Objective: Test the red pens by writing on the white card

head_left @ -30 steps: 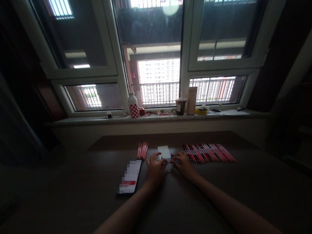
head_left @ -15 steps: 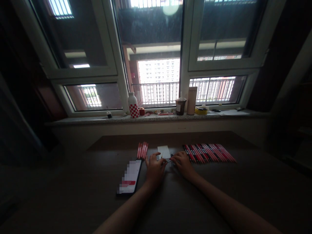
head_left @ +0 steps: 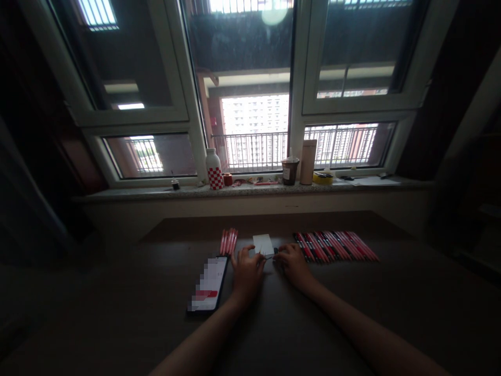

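My left hand (head_left: 249,272) is closed in a pinch on a thin, slender piece whose tip points right; it is too small to name. A short gap away, my right hand (head_left: 293,265) has its thumb and fingertips together beside a small dark thing (head_left: 276,250); what they hold, if anything, I cannot make out. Just beyond both hands lies a small white sheet (head_left: 263,242), with thin pale bits near its lower edge. Left of it rests a small bunch of red pens (head_left: 229,242). A long row of red and black pens (head_left: 335,246) lies past my right hand.
A phone (head_left: 208,286) with a lit screen lies left of my left hand on the dark table (head_left: 297,329). Behind, the windowsill (head_left: 250,191) carries a checkered bottle (head_left: 214,169), a drink cup (head_left: 290,171), a tall tumbler (head_left: 308,162) and yellow tape (head_left: 323,178).
The fingertips of my hands have drawn slightly apart, the left one shifting a little left. The pens, sheet and phone have stayed in place.
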`<state>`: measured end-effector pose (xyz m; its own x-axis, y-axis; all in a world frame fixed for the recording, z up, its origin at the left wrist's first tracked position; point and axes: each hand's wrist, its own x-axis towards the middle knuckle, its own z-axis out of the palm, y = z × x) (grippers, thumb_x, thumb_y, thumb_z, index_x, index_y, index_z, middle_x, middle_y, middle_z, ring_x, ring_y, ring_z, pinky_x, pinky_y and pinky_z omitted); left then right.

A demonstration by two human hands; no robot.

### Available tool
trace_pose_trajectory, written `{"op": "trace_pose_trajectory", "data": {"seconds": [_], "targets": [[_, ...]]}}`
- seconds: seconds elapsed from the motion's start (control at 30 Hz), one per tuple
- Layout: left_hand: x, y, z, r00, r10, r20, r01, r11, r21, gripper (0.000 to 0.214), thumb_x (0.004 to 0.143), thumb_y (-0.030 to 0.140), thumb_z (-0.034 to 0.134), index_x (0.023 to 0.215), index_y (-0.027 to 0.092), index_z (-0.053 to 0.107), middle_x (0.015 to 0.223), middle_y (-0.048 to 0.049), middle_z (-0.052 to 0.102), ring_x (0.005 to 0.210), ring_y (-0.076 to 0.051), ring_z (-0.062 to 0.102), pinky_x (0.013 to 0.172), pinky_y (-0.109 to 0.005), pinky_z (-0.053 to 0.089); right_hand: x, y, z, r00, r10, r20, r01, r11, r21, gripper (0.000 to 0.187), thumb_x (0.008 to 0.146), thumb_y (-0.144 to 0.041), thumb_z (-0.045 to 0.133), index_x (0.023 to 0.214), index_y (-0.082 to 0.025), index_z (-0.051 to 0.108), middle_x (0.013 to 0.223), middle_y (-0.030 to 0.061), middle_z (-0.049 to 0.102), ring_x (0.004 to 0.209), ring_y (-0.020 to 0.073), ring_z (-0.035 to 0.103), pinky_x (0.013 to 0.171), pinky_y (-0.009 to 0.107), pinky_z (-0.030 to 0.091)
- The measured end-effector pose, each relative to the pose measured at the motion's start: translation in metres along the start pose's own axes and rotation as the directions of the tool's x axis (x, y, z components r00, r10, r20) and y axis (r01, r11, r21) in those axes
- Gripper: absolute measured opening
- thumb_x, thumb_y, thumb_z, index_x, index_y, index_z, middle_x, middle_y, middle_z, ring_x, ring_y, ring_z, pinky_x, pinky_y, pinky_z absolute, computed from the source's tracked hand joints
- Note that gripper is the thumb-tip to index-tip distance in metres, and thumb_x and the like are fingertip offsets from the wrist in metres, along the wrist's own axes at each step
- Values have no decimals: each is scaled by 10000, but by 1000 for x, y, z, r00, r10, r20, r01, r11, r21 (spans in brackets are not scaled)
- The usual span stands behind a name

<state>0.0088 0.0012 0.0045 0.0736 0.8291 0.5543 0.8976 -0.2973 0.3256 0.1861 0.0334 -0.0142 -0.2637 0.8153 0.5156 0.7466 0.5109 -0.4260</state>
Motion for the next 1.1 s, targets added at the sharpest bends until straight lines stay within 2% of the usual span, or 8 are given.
{"op": "trace_pose_trajectory", "data": {"seconds": [0.3,0.6,0.9,1.1], "targets": [[0,-1,3,1000,-22,-19,23,1000,6,143,849,276,558,903,253,688,1186,-73,540,1164,-259,468,1065,-554,233,1,3,2,1000,26,12,-26,1000,3,246,786,-62,569,884,-229,720,1078,79,619,1076,267,445,927,391,361],[1,1,0,998,-57,-8,57,998,10,160,851,264,544,915,246,689,1189,-78,553,1147,-260,474,1055,-542,244,0,0,-1,998,34,48,-35,999,33,272,773,-25,541,886,-229,680,986,56,653,1033,256,453,895,374,350],[0,1,0,998,-56,-13,56,998,30,173,868,270,515,941,248,670,1198,-76,551,1150,-259,472,1042,-526,268,3,7,3,998,58,-40,-55,996,68,249,809,-51,487,924,-212,637,983,74,611,1022,252,448,897,361,358],[0,2,-1,998,-56,-11,56,998,31,176,874,265,507,938,244,670,1188,-79,554,1148,-256,477,1049,-526,261,3,7,3,995,80,-53,-76,995,64,239,829,-81,481,930,-229,639,977,76,597,1018,266,450,894,377,367]]}}
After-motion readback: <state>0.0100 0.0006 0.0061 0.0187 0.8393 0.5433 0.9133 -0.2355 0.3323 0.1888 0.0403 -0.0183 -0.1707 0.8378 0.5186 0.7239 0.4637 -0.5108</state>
